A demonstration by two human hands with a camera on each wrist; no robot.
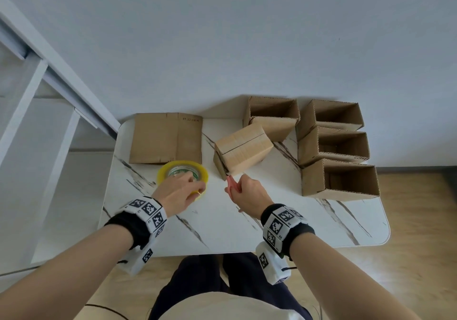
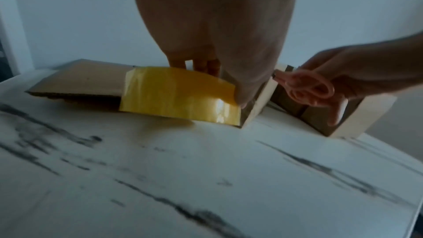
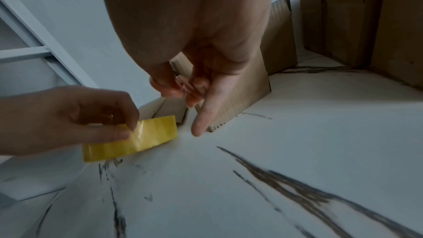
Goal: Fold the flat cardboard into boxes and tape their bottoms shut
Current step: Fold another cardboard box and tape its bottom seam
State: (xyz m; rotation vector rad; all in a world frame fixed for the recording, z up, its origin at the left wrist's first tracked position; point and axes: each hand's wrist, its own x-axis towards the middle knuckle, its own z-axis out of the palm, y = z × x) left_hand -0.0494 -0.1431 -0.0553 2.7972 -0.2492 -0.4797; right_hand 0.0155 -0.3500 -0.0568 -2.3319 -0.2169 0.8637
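Observation:
A folded box (image 1: 243, 150) lies bottom-up in the middle of the table, its seam facing up. My right hand (image 1: 243, 189) grips pink scissors (image 1: 232, 183), whose blades reach the box's near left corner. In the right wrist view the scissors (image 3: 185, 84) sit between thumb and curled fingers, with the little finger stretched down toward the table. My left hand (image 1: 190, 187) holds the yellow tape roll (image 1: 181, 173) on the table, fingers inside its core and thumb outside (image 2: 240, 95). A flat cardboard sheet (image 1: 165, 137) lies behind the roll.
Several open-topped boxes (image 1: 336, 146) stand in a cluster at the table's right and back. The white marble table (image 1: 247, 225) has bare surface in front of my hands. A white frame (image 1: 37, 84) stands at the left, and a wall lies behind.

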